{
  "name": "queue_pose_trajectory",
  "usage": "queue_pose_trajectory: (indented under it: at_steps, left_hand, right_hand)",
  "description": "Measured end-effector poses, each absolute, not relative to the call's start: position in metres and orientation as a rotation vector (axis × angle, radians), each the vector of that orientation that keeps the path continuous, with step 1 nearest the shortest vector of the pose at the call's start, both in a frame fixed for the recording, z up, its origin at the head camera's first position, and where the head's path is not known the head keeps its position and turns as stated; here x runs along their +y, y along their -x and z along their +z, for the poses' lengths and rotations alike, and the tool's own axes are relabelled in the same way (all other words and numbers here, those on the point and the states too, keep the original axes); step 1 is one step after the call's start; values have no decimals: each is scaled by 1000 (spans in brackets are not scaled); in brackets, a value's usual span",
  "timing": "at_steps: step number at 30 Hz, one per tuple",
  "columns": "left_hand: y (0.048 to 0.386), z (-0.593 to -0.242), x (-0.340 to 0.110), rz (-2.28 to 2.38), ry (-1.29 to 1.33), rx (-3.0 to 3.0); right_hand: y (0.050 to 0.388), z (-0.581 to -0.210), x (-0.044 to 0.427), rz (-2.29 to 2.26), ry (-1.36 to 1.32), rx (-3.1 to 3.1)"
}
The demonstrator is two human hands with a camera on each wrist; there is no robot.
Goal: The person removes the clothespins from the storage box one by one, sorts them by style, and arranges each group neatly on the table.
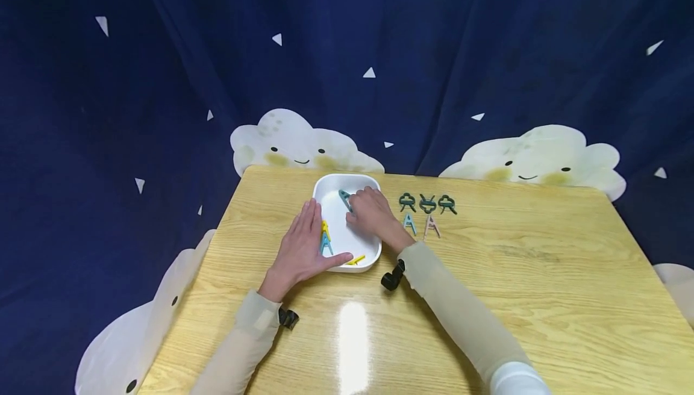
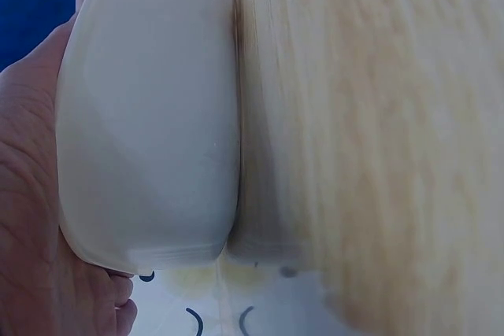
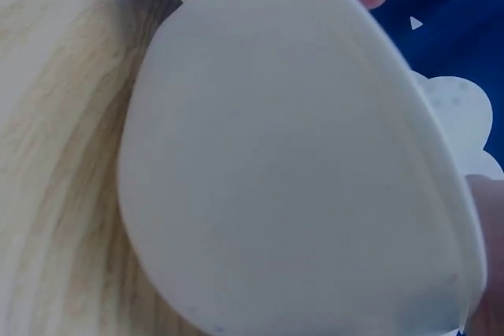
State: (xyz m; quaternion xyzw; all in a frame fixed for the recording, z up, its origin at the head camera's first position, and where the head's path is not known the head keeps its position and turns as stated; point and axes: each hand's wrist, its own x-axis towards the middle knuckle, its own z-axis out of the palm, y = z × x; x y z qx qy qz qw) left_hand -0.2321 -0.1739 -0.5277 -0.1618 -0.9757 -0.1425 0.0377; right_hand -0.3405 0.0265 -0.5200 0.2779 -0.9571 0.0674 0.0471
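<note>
In the head view a white tray (image 1: 341, 232) stands on the table. My left hand (image 1: 302, 247) rests along its left and near rim, fingers straight and thumb spread; the left wrist view shows the palm against the tray's outer wall (image 2: 150, 116). Over the tray's right side reaches my right hand (image 1: 374, 211), its curled fingers pinching a dark green clothespin (image 1: 344, 197), partly hidden by them. Beside the left fingers lie a yellow clothespin (image 1: 325, 228) and a light blue clothespin (image 1: 326, 244). Another yellow piece (image 1: 356, 259) lies by the left thumb.
Right of the tray, three dark green clips (image 1: 428, 204) stand in a row. Below them lie a light blue clothespin (image 1: 409, 223) and a pink clothespin (image 1: 431, 226). A dark blue curtain (image 1: 347, 52) with clouds hangs behind the wooden table (image 1: 515, 286).
</note>
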Motion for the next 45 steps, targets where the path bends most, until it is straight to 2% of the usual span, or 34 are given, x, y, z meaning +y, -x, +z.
queue_pose_trajectory:
  at_steps: [21,45]
  left_hand:
    - [232,-527,-174,-453,486,-3004]
    - [232,-527,-174,-436,488,-3003]
  right_hand:
    - [355,-517,17,88,-851,-3050]
    - [303,-514,21,122,-962,-3097]
